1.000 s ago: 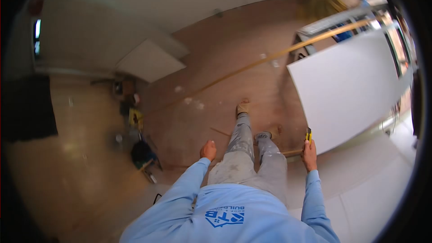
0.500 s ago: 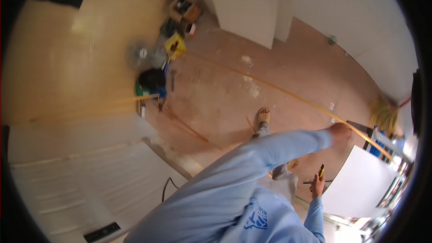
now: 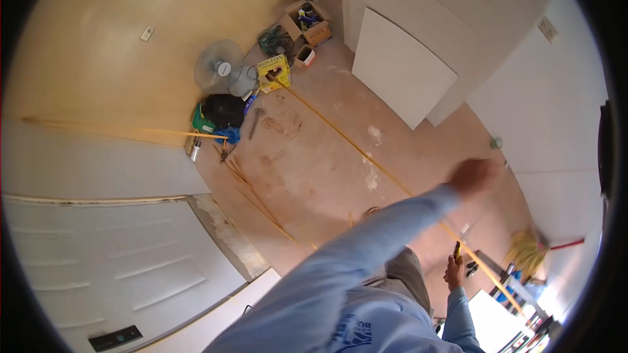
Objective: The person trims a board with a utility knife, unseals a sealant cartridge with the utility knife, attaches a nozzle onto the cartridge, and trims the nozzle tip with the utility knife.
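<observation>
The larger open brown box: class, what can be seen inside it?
Dark and blue items show inside the box, too small to identify; whatever lies beneath them is covered.

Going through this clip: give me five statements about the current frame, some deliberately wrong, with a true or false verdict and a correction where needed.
1. The right hand holds a utility knife. True.
2. The yellow box is beside the fan. True.
3. The left hand is gripping the fan. False: it is well away from the fan, and too blurred to tell whether it holds anything.
4. The cardboard box at the top of the picture is closed. False: it is open, with items inside.
5. The person wears a light blue long-sleeved shirt. True.
</observation>
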Motion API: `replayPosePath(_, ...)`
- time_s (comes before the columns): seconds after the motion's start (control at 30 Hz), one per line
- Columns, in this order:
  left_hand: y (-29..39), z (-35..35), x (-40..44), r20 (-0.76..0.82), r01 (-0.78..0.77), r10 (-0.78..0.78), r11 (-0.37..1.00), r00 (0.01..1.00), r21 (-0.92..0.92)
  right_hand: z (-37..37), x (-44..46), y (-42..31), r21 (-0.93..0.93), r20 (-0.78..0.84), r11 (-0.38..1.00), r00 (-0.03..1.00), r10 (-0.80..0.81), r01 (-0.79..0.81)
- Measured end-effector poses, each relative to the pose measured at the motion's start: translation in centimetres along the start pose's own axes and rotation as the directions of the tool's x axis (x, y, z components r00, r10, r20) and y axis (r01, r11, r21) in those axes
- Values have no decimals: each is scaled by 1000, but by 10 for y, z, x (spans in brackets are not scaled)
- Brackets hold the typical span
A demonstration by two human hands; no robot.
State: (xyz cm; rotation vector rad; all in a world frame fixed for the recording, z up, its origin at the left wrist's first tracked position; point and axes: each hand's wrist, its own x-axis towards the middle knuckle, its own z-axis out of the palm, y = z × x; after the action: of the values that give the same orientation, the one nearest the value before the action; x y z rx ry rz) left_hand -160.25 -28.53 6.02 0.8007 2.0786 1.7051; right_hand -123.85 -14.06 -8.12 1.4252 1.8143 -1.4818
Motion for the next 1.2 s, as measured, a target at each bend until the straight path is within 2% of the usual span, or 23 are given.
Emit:
replayPosePath(0.03, -82, -32, -45, -38, 99, -95, 985, 995, 140, 8, 18, -12, -81, -4, 995, 998, -63, 63)
replayPosePath(0.07, -172, -62, -110, -125, 98, -54, 922, 991, 375, 16, 30, -27, -70, 21, 993, 995, -97, 98)
replayPosePath(0.1, -164, -122, -167, -213, 475, -427, 825, 879, 305, 25, 38, -43, -60, 47, 990, 991, -126, 129)
replayPosePath(0.13, -169, -165, -227, -257, 634, -579, 694, 773, 343, 37, 43, -59, -91, 70, 987, 990, -124, 130)
replayPosePath(0.17, -189, -201, -288, -294, 630, -577, 765, 762, 132, 48, 50, -78, -123, 90, 983, 988, -123, 134)
replayPosePath(0.2, -286, -208, -398, -376, 636, -526, 712, 763, 296, 61, 57, -101, -154, 107, 978, 986, -126, 142)
replayPosePath(0.23, -247, -247, -429, -259, 872, -844, 398, 469, 284, 79, 43, -139, -235, 131, 956, 981, -146, 174)
replayPosePath(0.27, -316, -252, -534, -258, 710, -749, 373, 610, 598, 98, 59, -150, -370, 119, 858, 934, -337, 357)
replayPosePath(0.3, -284, -263, -574, -427, 929, -829, 283, 362, 238, 117, 75, -158, -496, 134, 707, 849, -510, 504)
replayPosePath(0.33, -286, -267, -622, -460, 965, -859, 130, 224, 226, 139, 76, -185, -537, 123, 723, 889, -442, 434)
replayPosePath(0.37, -270, -273, -648, -491, 943, -841, 64, 228, 326, 165, 80, -209, -544, 145, 708, 881, -450, 451)
replayPosePath(0.4, -281, -284, -671, -246, 702, -939, -6, 241, 712, 194, 84, -234, -551, 166, 692, 874, -457, 467)
replayPosePath(0.43, -276, -291, -674, -135, 640, -986, -43, 95, 767, 222, 88, -260, -560, 186, 675, 868, -461, 479)
replayPosePath(0.47, -271, -300, -665, -88, 749, -995, -28, 41, 662, 252, 99, -282, -616, 192, 646, 882, -431, 450)
replayPosePath(0.5, -269, -313, -653, -115, 956, -991, -101, -72, 274, 286, 97, -315, -648, 196, 635, 898, -395, 421)
replayPosePath(0.53, -267, -326, -637, -104, 926, -964, -200, -244, -321, 321, 106, -341, -683, 225, 573, 877, -425, 453)
replayPosePath(0.57, -272, -343, -621, -76, 768, -949, -199, -306, -609, 351, 110, -361, -722, 257, 507, 862, -436, 471)
replayPosePath(0.63, -289, -381, -584, -126, 624, -974, -21, -190, -781, 413, 118, -416, -729, 330, 475, 861, -387, 493)
replayPosePath(0.67, -300, -414, -560, -193, 489, -981, 177, 17, -854, 446, 125, -445, -713, 358, 456, 835, -418, 533)
replayPosePath(0.7, -308, -439, -532, -347, 693, -936, 288, 58, -661, 474, 130, -470, -694, 382, 438, 808, -449, 571)
replayPosePath(0.77, -296, -518, -460, -372, 613, -923, 349, 95, -709, 530, 125, -530, -572, 373, 474, 726, -578, 670)
replayPosePath(0.93, -270, -634, -378, -512, 436, -840, 535, 181, -724, 610, 122, -651, -417, 367, 650, 772, -520, 636)
replayPosePath(1.2, -303, -651, -381, -435, 505, -900, 357, -41, -786, 671, 169, -733, -522, 419, 610, 802, -425, 596)
